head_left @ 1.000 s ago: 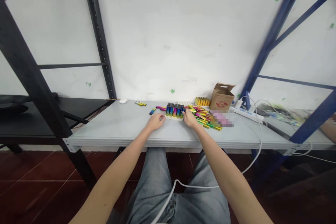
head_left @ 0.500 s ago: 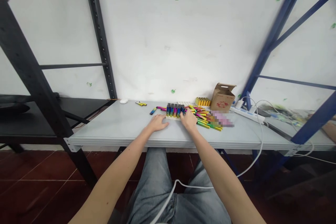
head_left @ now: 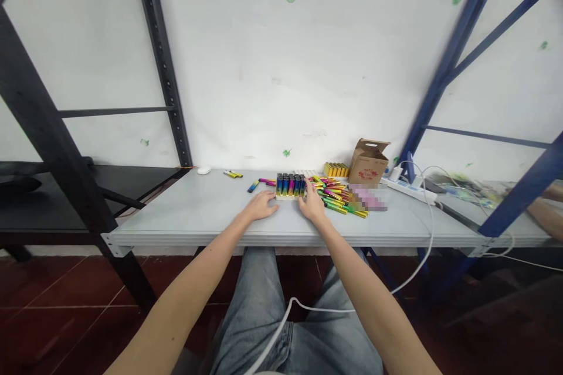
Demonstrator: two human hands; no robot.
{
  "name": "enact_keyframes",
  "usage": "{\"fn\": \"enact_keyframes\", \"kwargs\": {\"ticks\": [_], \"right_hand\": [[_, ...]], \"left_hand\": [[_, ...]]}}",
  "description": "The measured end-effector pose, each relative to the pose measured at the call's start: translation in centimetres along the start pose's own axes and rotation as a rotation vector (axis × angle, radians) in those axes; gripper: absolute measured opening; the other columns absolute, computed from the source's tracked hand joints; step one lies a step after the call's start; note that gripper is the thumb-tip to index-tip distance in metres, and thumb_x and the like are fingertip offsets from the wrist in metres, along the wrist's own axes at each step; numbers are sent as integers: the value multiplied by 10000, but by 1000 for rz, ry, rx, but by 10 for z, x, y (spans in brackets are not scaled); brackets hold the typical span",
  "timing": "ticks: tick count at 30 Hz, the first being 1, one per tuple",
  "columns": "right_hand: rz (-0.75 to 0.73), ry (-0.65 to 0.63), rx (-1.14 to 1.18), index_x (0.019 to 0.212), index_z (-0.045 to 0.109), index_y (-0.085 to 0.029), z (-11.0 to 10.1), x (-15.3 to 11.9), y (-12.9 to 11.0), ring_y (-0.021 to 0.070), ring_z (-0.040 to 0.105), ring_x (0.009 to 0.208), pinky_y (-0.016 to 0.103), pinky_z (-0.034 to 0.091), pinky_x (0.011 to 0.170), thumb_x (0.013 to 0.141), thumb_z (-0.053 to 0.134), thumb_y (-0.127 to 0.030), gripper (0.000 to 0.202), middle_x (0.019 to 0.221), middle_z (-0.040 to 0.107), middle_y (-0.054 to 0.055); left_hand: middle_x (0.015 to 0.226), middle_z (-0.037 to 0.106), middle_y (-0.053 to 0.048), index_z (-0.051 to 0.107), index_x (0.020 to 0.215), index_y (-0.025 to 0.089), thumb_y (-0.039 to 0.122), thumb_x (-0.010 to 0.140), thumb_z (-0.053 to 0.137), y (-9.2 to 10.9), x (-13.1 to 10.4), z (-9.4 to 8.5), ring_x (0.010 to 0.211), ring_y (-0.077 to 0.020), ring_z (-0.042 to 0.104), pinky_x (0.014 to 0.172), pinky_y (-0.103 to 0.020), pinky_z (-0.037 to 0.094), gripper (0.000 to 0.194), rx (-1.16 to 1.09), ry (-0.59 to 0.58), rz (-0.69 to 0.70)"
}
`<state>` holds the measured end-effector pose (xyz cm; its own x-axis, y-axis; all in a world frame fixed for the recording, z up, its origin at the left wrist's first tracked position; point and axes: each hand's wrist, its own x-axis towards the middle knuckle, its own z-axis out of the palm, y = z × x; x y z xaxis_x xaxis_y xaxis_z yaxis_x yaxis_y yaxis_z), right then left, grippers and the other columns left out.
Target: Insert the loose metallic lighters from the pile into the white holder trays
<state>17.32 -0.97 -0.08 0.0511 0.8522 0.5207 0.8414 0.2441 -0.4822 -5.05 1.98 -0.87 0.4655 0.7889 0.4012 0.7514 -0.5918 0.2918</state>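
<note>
Slim cylinders with dark tops and shiny blue, yellow and purple sides [head_left: 289, 185] stand upright in rows on a low white holder [head_left: 287, 197]. Their exact kind is too small to tell. My left hand [head_left: 260, 205] lies low at the holder's front left corner, fingers stretched out and nothing visible in them. At the other end, my right hand [head_left: 312, 204] has thumb and fingers round the right side of the holder and its end cylinders. Part of that end is hidden behind the hand. Just right of it lies a loose pile of shiny coloured sticks [head_left: 336, 194].
Behind the pile are a yellow block of upright cylinders [head_left: 335, 169] and an open cardboard box [head_left: 368, 164]. A power strip [head_left: 402, 187] with white cables sits farther right. Loose sticks [head_left: 233, 174] and a white object [head_left: 204, 170] lie back left. Another person's arm [head_left: 545, 211] shows far right.
My right hand's fingers have moved slightly back along the holder's right end, and the cylinders there now stand in line with the rest. My left hand stays in place. The view has shifted slightly.
</note>
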Motion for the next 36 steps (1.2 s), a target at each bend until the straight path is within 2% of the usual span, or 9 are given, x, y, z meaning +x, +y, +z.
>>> {"fn": "enact_keyframes", "kwargs": {"ticks": [5,8,10,17,22,26,28,31,36], "right_hand": [[4,1,34,1503,246,-178,0,-2,2,255,610,1036,372,490,858,866,466,-276,681,1310,554,155],[11,9,76,1497,238,-148,2,-1,6,252,616,1022,371,487,862,868,463,-277,680,1271,584,153],[16,-5,96,1460,305,-140,2,-1,8,245,617,1015,366,478,880,871,461,-279,624,1223,613,139],[27,-54,51,1326,470,-159,-1,-5,7,229,604,1012,341,459,874,878,463,-260,459,1164,632,120],[-114,-60,-59,1114,621,-175,-3,-10,3,245,550,1117,341,426,949,868,488,-260,292,1209,584,119],[-167,-84,-101,1094,637,-173,-2,-10,3,244,547,1093,344,423,955,855,506,-242,281,1208,571,116],[-176,-92,-106,1088,641,-168,-2,-10,3,244,544,1093,344,421,957,853,506,-231,278,1207,568,116],[-177,-98,-116,1086,644,-168,-3,-12,3,247,546,1083,349,423,947,857,502,-229,276,1204,566,116],[-160,-124,-124,1079,649,-166,-5,-14,-1,251,556,1062,350,432,917,862,497,-228,271,1198,574,120]], "left_hand": [[1308,610,-133,574,1301,152,359,874,485,3,1,-2,1258,-284,515,1094,-397,382,483,32,21,-19],[1357,564,-162,453,1396,120,329,842,505,5,3,-3,1287,-294,488,1093,-400,371,595,63,7,-101],[1397,521,-194,390,1428,91,317,834,500,5,5,-3,1317,-297,459,1097,-398,356,645,88,-21,-141],[1536,355,-187,443,1385,130,291,911,374,-4,27,2,1473,-348,160,1153,-577,133,505,347,-73,-274],[1568,269,-216,369,1449,97,279,913,376,-19,68,-1,1474,-338,158,1148,-576,147,566,422,-141,-262],[1473,449,-168,438,1413,215,314,924,384,-25,91,1,1381,-333,358,1112,-586,218,502,387,-245,-245],[1410,516,-160,485,1372,230,320,943,350,-25,88,3,1336,-336,410,1102,-618,201,459,400,-236,-263],[1342,567,-176,543,1318,197,300,947,348,-23,71,3,1341,-352,392,1107,-656,126,431,448,-130,-302],[1294,610,-137,615,1260,262,282,950,368,-24,37,-9,1237,-301,511,1110,-644,174,396,332,-31,-352]]}}
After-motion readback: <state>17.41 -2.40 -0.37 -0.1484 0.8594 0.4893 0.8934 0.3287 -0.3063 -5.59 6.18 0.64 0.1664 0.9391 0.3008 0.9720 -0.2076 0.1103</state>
